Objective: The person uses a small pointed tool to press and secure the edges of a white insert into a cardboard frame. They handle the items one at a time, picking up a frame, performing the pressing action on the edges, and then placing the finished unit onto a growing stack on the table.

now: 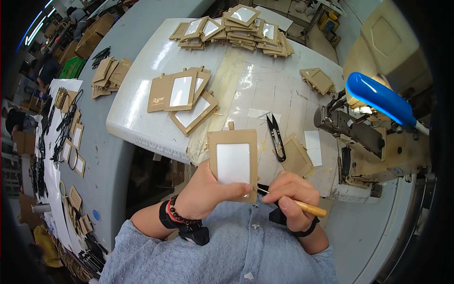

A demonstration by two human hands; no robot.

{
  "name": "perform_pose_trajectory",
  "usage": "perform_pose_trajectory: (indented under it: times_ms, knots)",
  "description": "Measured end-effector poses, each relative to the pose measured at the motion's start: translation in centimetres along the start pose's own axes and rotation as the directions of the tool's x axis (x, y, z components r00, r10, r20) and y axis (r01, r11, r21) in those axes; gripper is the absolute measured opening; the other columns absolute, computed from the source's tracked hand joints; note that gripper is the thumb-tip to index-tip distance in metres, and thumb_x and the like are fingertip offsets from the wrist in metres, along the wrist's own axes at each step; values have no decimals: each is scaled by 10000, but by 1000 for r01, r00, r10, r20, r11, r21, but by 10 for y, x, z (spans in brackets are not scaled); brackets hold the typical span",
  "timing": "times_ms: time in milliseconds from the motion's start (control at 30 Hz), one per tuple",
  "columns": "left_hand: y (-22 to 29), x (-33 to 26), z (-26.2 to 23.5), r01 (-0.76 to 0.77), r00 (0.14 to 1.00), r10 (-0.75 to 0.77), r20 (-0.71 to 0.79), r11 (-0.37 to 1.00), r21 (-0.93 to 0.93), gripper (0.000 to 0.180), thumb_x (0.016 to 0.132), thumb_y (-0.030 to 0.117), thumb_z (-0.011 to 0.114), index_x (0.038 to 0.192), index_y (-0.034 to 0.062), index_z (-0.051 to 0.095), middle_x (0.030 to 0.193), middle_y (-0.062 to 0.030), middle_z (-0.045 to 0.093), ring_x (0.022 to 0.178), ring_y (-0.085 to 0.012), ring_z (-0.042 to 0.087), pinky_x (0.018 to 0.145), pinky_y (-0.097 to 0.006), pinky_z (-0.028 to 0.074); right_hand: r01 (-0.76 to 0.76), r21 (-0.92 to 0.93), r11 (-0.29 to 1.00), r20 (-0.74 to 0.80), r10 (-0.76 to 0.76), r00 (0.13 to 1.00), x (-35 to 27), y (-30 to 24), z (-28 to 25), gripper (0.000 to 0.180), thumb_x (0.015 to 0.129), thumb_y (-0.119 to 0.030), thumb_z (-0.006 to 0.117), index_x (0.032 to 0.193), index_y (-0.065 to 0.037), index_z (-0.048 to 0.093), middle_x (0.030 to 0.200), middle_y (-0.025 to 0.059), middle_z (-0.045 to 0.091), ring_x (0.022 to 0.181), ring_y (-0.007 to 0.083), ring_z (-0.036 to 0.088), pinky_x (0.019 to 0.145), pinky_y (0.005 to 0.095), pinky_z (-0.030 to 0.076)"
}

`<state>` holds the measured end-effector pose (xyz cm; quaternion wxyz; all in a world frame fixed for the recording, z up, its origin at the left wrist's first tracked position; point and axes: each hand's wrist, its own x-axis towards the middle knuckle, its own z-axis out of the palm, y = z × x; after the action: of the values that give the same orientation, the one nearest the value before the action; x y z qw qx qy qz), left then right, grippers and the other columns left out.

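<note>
A tan badge holder (233, 163) with a clear window and stitched edge stands upright in front of me. My left hand (208, 189) grips its lower left part, the thumb pressed across the window's bottom. From the right, my right hand (294, 196) pinches a wooden-handled awl (309, 208). The awl's thin metal tip reaches the holder's lower right edge; whether it pierces the material is too small to tell. Beyond my right hand lie black thread snips (275, 137) and a tan piece (295, 155) beside a white card (313, 147).
Badge holders form a large pile (250, 31) at the table's far side, with a smaller group (182, 97) to the left. A sewing machine (359, 137) with a blue lamp (380, 97) occupies the right. A grey side table (101, 156) holds black cords and more tan pieces.
</note>
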<state>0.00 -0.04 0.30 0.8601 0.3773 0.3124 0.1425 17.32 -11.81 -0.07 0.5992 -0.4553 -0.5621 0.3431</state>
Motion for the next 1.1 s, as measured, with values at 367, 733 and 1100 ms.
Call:
perform_pose_trajectory:
  times_ms: [367,733,1100]
  knots:
    - [-4,2,-3,-19,1000,19,8,1000,-2,490,743,-24,699,1198,9,521,1062,-64,616,944,-146,621,783,-298,543,-15,10,1000,-3,15,1000,2,2,-1,206,835,-80,530,862,60,678,804,142,621,656,181,549,586,290,442]
    - [-7,0,-3,-148,987,157,-35,971,187,528,748,-39,681,1231,2,474,1105,-71,596,1013,-154,589,874,-326,495,465,-643,608,298,-361,884,4,-3,12,313,546,-88,680,824,44,622,847,111,570,705,235,545,578,328,466]
    - [-7,4,0,-145,986,152,-71,985,96,537,740,-42,668,1232,4,459,1107,-77,583,1025,-168,584,877,-333,492,375,-571,730,240,-288,927,2,-3,11,280,565,-41,664,836,13,623,859,110,573,678,231,537,594,302,451]
